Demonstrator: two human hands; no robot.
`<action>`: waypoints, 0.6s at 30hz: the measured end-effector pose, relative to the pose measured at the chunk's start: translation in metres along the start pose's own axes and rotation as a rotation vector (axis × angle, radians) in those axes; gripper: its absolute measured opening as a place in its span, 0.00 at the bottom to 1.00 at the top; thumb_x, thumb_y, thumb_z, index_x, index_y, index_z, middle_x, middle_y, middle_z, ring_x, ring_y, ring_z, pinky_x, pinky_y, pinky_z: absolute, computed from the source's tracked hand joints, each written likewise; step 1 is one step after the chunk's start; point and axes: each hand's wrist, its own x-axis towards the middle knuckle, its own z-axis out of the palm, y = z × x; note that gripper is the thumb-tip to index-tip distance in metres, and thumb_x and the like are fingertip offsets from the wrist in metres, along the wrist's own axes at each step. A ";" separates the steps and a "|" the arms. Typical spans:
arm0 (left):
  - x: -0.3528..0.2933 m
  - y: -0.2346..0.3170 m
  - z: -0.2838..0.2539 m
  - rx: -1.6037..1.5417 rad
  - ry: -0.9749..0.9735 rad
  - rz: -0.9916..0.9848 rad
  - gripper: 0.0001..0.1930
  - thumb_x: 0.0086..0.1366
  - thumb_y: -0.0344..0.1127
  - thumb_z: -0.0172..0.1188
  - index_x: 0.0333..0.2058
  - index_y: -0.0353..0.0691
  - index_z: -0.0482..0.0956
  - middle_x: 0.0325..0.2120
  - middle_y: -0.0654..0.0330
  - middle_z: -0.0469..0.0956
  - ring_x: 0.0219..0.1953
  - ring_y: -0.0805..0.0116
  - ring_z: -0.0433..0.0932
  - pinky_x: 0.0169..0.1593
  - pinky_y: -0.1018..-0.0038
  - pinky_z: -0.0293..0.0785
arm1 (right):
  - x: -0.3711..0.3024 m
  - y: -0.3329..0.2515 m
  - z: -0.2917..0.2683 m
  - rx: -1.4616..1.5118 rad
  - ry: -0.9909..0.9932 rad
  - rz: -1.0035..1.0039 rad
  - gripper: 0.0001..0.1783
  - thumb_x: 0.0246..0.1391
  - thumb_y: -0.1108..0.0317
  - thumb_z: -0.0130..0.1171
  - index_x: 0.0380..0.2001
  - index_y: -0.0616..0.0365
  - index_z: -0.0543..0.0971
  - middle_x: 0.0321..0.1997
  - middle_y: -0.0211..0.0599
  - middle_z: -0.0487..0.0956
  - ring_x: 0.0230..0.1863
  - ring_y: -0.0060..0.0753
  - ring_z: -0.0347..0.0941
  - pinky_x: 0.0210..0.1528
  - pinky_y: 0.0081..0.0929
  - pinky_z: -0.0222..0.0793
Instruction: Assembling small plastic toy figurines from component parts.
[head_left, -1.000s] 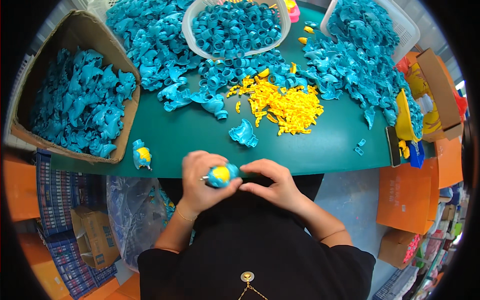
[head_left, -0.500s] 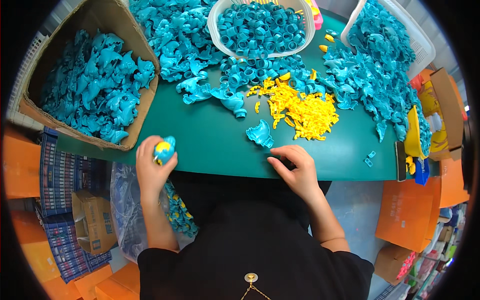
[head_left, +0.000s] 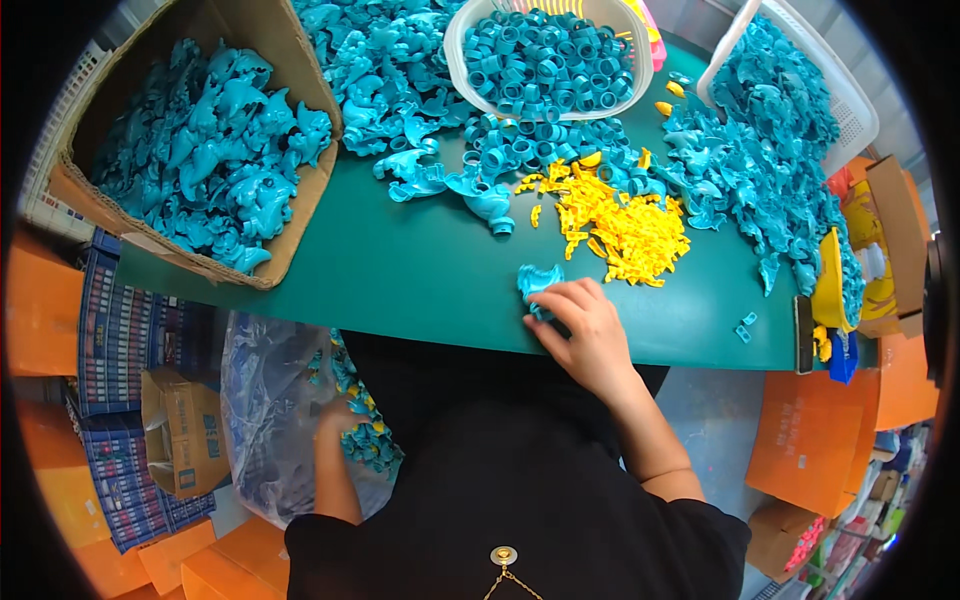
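Observation:
At the table's near edge, my right hand [head_left: 585,328] has its thumb and fingers closed on a curved teal plastic shell piece [head_left: 538,279], whose near end the fingers cover. My left hand [head_left: 334,420] is down below the table at the clear plastic bag [head_left: 265,400], by a mass of teal-and-yellow plastic pieces [head_left: 372,445]. Its fingers are smeared by motion, and I cannot see anything in them. Beyond the right hand lies a heap of small yellow plastic parts [head_left: 640,235], with loose teal rings [head_left: 495,150] behind it.
On the left stands a cardboard box [head_left: 315,215] of teal shell pieces. A white tub [head_left: 455,65] of teal rings is at the back. Teal pieces spill from a white basket [head_left: 855,110] at right, near a dark flat phone-like object [head_left: 803,335]. Orange boxes [head_left: 805,430] flank the table.
My left hand has dropped from the table edge into the bag area; the teal-and-yellow piece it held is no longer visible. My right hand has moved left and closed on the shell piece.

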 end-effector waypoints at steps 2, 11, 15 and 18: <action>0.017 0.011 0.042 0.013 -0.052 -0.065 0.36 0.49 0.44 0.78 0.58 0.40 0.81 0.54 0.43 0.82 0.57 0.47 0.81 0.59 0.57 0.77 | -0.006 -0.005 -0.011 0.005 -0.026 -0.005 0.16 0.52 0.66 0.75 0.45 0.55 0.85 0.48 0.39 0.83 0.46 0.45 0.78 0.49 0.38 0.77; 0.100 0.026 0.127 -0.130 0.092 -0.073 0.25 0.60 0.34 0.68 0.56 0.38 0.80 0.56 0.44 0.81 0.58 0.44 0.79 0.60 0.57 0.76 | 0.021 0.047 -0.044 -0.356 0.204 0.086 0.09 0.55 0.66 0.73 0.38 0.55 0.88 0.41 0.38 0.83 0.44 0.42 0.78 0.43 0.37 0.76; 0.100 -0.004 0.149 -0.271 0.376 -0.084 0.22 0.62 0.32 0.65 0.55 0.37 0.81 0.54 0.45 0.81 0.57 0.43 0.80 0.59 0.57 0.76 | 0.035 0.050 -0.035 -0.439 0.159 0.155 0.05 0.52 0.67 0.73 0.32 0.53 0.88 0.35 0.31 0.81 0.41 0.42 0.76 0.43 0.38 0.74; 0.077 -0.049 0.160 -0.361 0.602 -0.152 0.20 0.63 0.30 0.63 0.55 0.37 0.81 0.53 0.46 0.82 0.56 0.43 0.80 0.59 0.57 0.76 | 0.045 0.042 -0.024 -0.345 0.175 0.104 0.05 0.51 0.68 0.73 0.32 0.53 0.88 0.36 0.31 0.83 0.42 0.41 0.77 0.43 0.37 0.74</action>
